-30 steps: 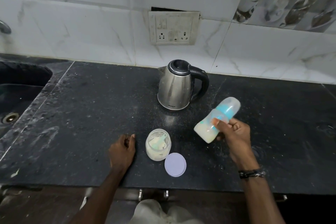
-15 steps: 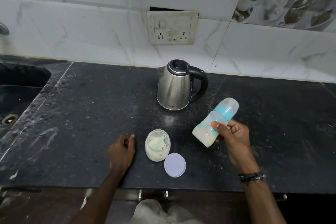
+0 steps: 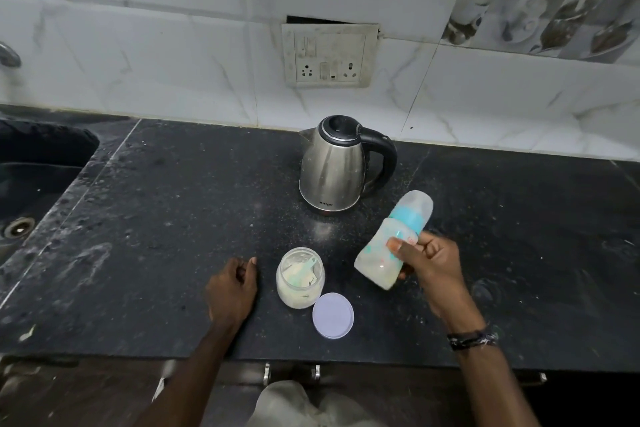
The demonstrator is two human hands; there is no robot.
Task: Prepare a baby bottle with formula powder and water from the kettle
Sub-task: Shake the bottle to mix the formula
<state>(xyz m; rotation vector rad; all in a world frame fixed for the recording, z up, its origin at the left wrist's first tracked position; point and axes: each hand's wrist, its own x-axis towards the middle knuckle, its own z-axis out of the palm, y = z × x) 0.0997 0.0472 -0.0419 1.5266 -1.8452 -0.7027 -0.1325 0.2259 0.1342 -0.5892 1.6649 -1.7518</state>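
Note:
My right hand (image 3: 427,265) grips a capped baby bottle (image 3: 394,239) with a blue collar, tilted so its cap points up and to the right, above the counter; milky liquid fills its lower end. An open jar of formula powder (image 3: 300,277) with a scoop inside stands on the black counter just left of the bottle, and its lilac lid (image 3: 333,315) lies flat in front of it. A steel kettle (image 3: 334,166) with a black handle stands behind, lid closed. My left hand (image 3: 231,291) rests on the counter left of the jar, fingers curled, holding nothing.
A dark sink (image 3: 31,177) lies at the far left with a tap end (image 3: 8,54) above it. A wall socket plate (image 3: 329,54) sits on the tiled wall behind the kettle. The counter's front edge (image 3: 346,360) runs just below my wrists.
The bottle in my right hand has shifted slightly down and left with a small change of tilt. My left hand, the jar, the lid and the kettle have stayed put.

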